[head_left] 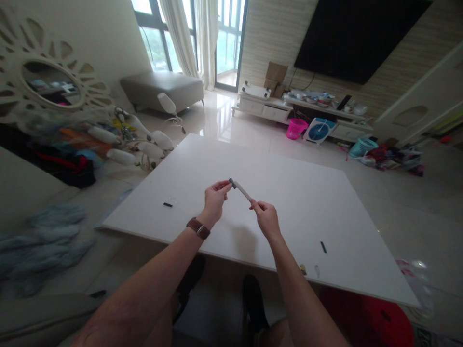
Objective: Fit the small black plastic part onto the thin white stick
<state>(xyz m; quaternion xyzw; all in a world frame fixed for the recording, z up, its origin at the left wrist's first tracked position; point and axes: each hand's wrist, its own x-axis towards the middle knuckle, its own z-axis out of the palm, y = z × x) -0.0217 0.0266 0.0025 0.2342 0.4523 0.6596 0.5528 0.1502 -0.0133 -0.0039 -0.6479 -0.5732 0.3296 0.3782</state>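
Hands are raised mid-frame above the white counter (289,193). A thin stick (241,190) is pinched at its ends by left hand (214,202) and right hand (266,219).

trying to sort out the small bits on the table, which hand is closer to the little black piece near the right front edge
Right. The right hand is up and left of the black piece, holding one end of a thin stick. The left hand holds the other end, farther left.

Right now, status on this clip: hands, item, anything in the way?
Left hand pinches dark tip of slim pen-like stick; right hand pinches other end. Stick held above white table. Small black piece lies apart, right.
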